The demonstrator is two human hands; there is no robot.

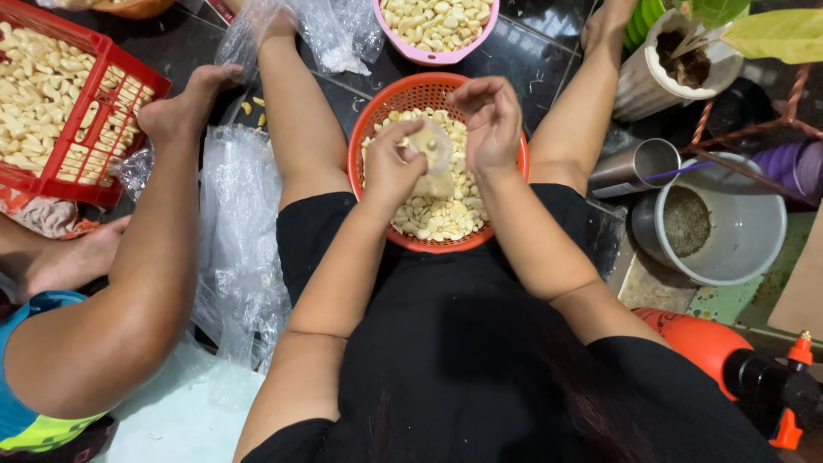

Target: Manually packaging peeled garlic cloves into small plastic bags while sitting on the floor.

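Tight room around your hands

Your hands (pixel 441 146) hover over the orange basket (pixel 364 146); your knees hem both sides, a pink bowl (pixel 433 56) stands ahead, open air above.

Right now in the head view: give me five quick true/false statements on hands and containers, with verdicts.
1. Both hands hold a small clear bag over the orange basket. True.
2. The orange basket is empty. False: it holds peeled garlic cloves.
3. The red crate lies beside the left hand. False: it lies far off to the left.
4. A pink bowl of cloves sits beyond the basket. True.
5. The right hand rests on the floor. False: it is raised at the bag.
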